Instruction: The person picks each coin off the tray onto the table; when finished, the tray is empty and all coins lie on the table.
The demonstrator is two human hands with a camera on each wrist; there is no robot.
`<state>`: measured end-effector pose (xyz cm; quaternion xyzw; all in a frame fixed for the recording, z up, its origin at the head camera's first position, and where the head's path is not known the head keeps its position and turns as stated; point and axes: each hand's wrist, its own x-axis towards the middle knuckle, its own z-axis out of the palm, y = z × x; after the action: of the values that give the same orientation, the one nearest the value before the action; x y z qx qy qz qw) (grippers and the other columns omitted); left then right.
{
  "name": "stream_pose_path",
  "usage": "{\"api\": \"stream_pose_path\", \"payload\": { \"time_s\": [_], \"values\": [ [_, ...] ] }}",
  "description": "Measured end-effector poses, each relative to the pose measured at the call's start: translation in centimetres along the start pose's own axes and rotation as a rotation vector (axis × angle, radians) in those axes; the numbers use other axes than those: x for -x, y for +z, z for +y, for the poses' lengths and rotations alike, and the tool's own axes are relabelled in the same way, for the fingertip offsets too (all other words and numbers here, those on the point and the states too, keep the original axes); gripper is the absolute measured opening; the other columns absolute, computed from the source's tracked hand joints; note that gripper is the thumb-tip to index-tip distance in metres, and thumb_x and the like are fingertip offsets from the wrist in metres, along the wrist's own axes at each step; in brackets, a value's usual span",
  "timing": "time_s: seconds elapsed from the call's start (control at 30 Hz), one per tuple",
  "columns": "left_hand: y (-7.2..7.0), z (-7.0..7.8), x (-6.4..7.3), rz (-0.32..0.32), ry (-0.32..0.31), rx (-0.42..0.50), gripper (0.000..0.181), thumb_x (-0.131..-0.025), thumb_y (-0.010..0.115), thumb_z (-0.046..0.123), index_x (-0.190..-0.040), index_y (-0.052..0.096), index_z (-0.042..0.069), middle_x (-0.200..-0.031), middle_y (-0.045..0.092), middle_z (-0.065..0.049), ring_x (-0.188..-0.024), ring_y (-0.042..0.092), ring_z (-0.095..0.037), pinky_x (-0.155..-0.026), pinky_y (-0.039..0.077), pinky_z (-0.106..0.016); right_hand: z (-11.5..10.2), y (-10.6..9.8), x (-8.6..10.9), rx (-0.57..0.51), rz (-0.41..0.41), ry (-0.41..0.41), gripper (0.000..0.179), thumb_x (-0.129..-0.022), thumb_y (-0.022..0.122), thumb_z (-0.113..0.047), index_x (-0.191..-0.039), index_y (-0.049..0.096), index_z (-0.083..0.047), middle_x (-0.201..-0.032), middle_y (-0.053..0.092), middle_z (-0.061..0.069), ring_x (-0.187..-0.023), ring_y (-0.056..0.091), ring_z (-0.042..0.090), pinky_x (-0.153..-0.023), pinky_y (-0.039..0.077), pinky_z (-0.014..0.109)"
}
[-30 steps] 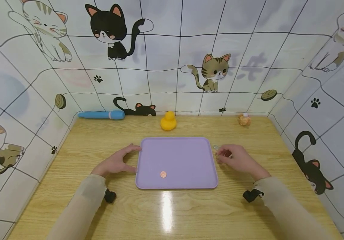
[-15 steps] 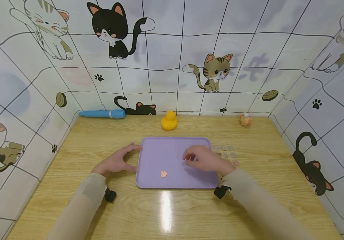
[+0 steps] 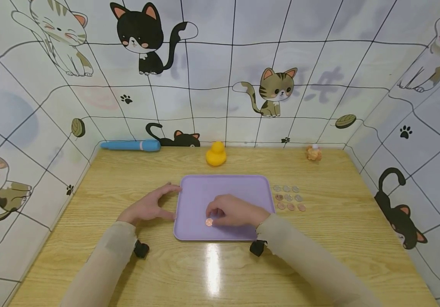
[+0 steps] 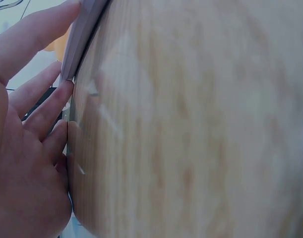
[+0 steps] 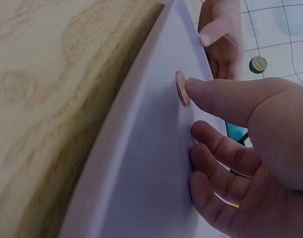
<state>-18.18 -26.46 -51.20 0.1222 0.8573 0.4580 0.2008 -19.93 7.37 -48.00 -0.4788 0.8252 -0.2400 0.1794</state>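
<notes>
A lilac tray (image 3: 224, 186) lies on the wooden table, with one copper coin (image 3: 209, 222) on its floor, left of centre near the front. My right hand (image 3: 232, 210) is over the tray, fingers loosely bent. In the right wrist view the thumb tip meets the edge of the coin (image 5: 181, 88), while the other fingertips (image 5: 200, 153) rest on the tray floor, apart from the thumb. My left hand (image 3: 151, 204) is spread at the tray's left side, thumb and fingertips at its rim; the left wrist view shows these fingers (image 4: 39, 99) extended against the tray edge (image 4: 83, 39).
Several silver and copper coins (image 3: 288, 198) lie in neat rows right of the tray. Behind it sits a yellow rubber duck (image 3: 216, 155). A blue stick-like object (image 3: 130, 146) lies back left, a small orange figure (image 3: 313, 153) back right. Cat-printed walls (image 3: 212, 68) enclose the table.
My right hand has moved left from the coin rows, across the tray, down to the copper coin, uncovering the rows. The left hand and the tray have stayed in place.
</notes>
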Motion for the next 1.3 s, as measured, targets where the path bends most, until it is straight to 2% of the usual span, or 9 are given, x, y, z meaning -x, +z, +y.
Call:
{"api": "stream_pose_path", "payload": {
  "time_s": [0.2,0.63,0.87,1.13,1.3],
  "values": [
    [0.0,0.3,0.1,-0.002,-0.006,-0.012,0.083,-0.078,0.094,0.036,-0.151,0.053,0.035,-0.176,0.017,-0.009,-0.162,0.002,-0.041,-0.124,0.004,-0.073,-0.7,0.3,-0.6,0.062,-0.016,0.007,0.017,-0.094,0.080,-0.021,-0.111,0.077,-0.020,-0.100,0.067,-0.004,-0.089,0.059,0.010,-0.084,0.051,0.026],
    [0.1,0.6,0.3,0.002,-0.007,-0.021,0.083,-0.080,0.093,0.033,-0.152,0.052,0.032,-0.176,0.016,-0.011,-0.162,0.003,-0.042,-0.124,0.004,-0.073,-1.1,0.3,-0.9,0.080,-0.046,0.034,0.011,-0.095,0.079,-0.019,-0.104,0.073,-0.022,-0.099,0.066,-0.006,-0.091,0.058,0.010,-0.086,0.051,0.026],
    [0.1,0.7,0.2,0.000,0.000,-0.017,0.084,-0.080,0.093,0.032,-0.152,0.052,0.032,-0.176,0.017,-0.011,-0.162,0.003,-0.041,-0.124,0.004,-0.073,-1.2,0.2,-1.0,0.064,-0.073,0.066,0.009,-0.098,0.077,-0.020,-0.098,0.068,-0.022,-0.097,0.063,-0.008,-0.090,0.055,0.009,-0.085,0.049,0.026],
    [0.1,0.9,0.3,0.003,-0.003,-0.002,0.084,-0.079,0.094,0.031,-0.152,0.052,0.032,-0.176,0.017,-0.011,-0.162,0.002,-0.041,-0.125,0.003,-0.072,-1.3,0.2,-0.9,-0.019,-0.019,0.033,0.010,-0.097,0.076,-0.014,-0.092,0.068,-0.016,-0.088,0.067,-0.003,-0.081,0.058,0.013,-0.073,0.047,0.023],
    [0.2,0.8,0.3,0.004,-0.010,-0.006,0.084,-0.079,0.094,0.030,-0.152,0.052,0.032,-0.176,0.016,-0.011,-0.162,0.003,-0.042,-0.124,0.004,-0.073,-1.3,0.4,-0.8,-0.034,-0.003,0.026,0.010,-0.098,0.076,-0.016,-0.092,0.068,-0.016,-0.085,0.067,-0.005,-0.080,0.060,0.011,-0.073,0.049,0.022]
  ]
}}
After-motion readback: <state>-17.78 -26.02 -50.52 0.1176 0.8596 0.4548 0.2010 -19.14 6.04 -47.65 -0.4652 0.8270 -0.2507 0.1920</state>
